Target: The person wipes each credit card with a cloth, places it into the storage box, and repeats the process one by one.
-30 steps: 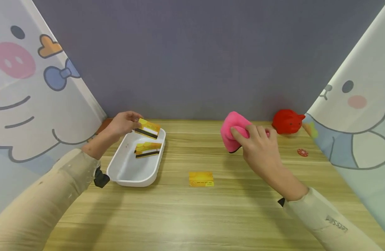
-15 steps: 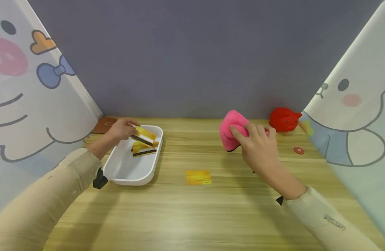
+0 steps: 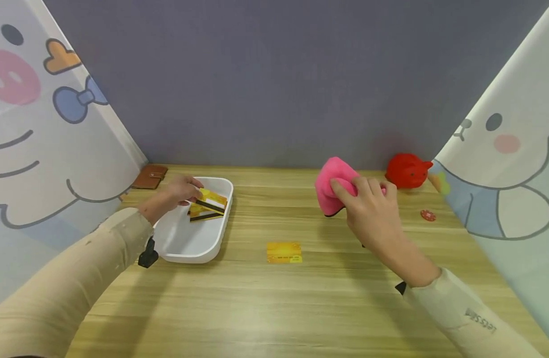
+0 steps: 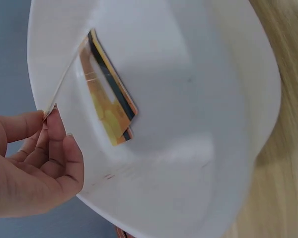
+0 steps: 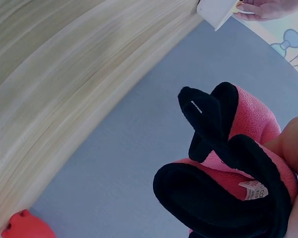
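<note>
In the left wrist view my left hand (image 4: 39, 163) pinches a thin card (image 4: 64, 74) by one end between thumb and fingertip, seen nearly edge-on. The card is inside the white plastic tub (image 3: 180, 258), just above several other yellow cards (image 4: 107, 94) with black stripes. Farther right, my right hand (image 3: 372, 209) grips a crumpled pink cloth (image 3: 330, 181) above the table. Black edging and a small white label show on the cloth (image 5: 253, 119) in the right wrist view. Between the hands, a single yellow card (image 3: 284, 252) lies flat on the wooden table.
A red piggy bank (image 3: 407, 170) stands at the back right, and a red poker chip (image 3: 428, 215) lies in front of it. At the back left is a brown leather wallet (image 3: 150, 176). A grey panel (image 3: 274, 84) closes off the back, with printed cloth sides.
My left hand has lowered the card into the tub, closer to the other cards. More of the wallet now shows. The right hand with the pink cloth has stayed about in place.
</note>
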Demonstrator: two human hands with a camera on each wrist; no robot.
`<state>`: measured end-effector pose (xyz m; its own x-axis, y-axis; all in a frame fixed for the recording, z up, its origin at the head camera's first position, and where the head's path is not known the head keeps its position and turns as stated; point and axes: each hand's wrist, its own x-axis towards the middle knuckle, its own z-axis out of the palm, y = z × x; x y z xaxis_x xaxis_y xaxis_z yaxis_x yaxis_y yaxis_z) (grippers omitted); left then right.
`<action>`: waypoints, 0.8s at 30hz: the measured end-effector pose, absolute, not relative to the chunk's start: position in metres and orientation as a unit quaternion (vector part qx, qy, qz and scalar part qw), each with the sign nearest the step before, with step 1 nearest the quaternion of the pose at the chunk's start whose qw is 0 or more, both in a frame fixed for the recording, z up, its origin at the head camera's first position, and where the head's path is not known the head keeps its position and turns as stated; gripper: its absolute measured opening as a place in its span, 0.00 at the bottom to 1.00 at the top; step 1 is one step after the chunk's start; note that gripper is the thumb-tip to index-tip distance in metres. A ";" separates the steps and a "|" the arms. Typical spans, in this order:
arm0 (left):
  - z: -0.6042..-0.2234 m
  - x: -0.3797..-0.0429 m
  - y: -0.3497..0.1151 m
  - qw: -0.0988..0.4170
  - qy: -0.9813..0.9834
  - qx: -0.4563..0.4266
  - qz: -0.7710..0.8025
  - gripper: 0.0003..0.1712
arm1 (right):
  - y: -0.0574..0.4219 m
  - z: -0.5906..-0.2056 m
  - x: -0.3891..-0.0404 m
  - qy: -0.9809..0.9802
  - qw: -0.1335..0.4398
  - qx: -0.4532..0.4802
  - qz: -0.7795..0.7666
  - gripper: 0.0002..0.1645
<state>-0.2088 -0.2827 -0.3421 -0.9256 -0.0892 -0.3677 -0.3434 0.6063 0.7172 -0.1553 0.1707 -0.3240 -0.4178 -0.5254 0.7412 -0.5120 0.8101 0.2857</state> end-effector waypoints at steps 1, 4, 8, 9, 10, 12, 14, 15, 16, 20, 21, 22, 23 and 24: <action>-0.344 -0.208 -0.284 0.155 0.883 -0.127 0.425 0.24 | 0.170 -0.325 -0.155 -0.842 0.442 0.310 -0.007 0.27; -0.344 -0.207 -0.286 0.165 0.879 -0.136 0.425 0.25 | 0.167 -0.325 -0.156 -0.839 0.446 0.311 -0.002 0.28; -0.341 -0.208 -0.288 0.168 0.873 -0.141 0.436 0.28 | 0.166 -0.324 -0.158 -0.834 0.458 0.307 0.009 0.27; -0.341 -0.208 -0.288 0.172 0.871 -0.142 0.438 0.28 | 0.165 -0.325 -0.158 -0.833 0.460 0.308 0.013 0.27; -0.339 -0.210 -0.287 0.176 0.869 -0.142 0.440 0.29 | 0.166 -0.324 -0.158 -0.832 0.462 0.307 0.014 0.27; -0.335 -0.211 -0.286 0.184 0.867 -0.143 0.440 0.30 | 0.167 -0.323 -0.158 -0.830 0.465 0.306 0.015 0.26; -0.333 -0.212 -0.286 0.195 0.866 -0.145 0.437 0.31 | 0.167 -0.323 -0.157 -0.830 0.465 0.307 0.017 0.26; -0.333 -0.212 -0.286 0.199 0.865 -0.147 0.437 0.31 | 0.167 -0.323 -0.157 -0.830 0.465 0.308 0.018 0.25; -0.333 -0.212 -0.286 0.202 0.864 -0.148 0.436 0.30 | 0.166 -0.323 -0.157 -0.830 0.465 0.308 0.018 0.25; -0.334 -0.211 -0.287 0.221 0.860 -0.149 0.436 0.31 | 0.165 -0.323 -0.157 -0.828 0.465 0.312 0.016 0.25; -0.335 -0.211 -0.287 0.225 0.858 -0.149 0.437 0.32 | 0.165 -0.323 -0.157 -0.827 0.466 0.313 0.015 0.25; -0.335 -0.212 -0.287 0.227 0.857 -0.147 0.438 0.32 | 0.165 -0.323 -0.157 -0.827 0.467 0.313 0.014 0.25; -0.336 -0.212 -0.288 0.229 0.856 -0.147 0.440 0.33 | 0.165 -0.322 -0.158 -0.827 0.467 0.313 0.014 0.25; -0.337 -0.213 -0.288 0.229 0.855 -0.147 0.442 0.33 | 0.165 -0.322 -0.158 -0.827 0.468 0.313 0.014 0.25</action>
<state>-0.2129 -0.2876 -0.3366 -0.8525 -0.0485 -0.5205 -0.4528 0.5660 0.6889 -0.1579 0.1651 -0.3219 -0.3669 -0.5041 0.7818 -0.5301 0.8039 0.2696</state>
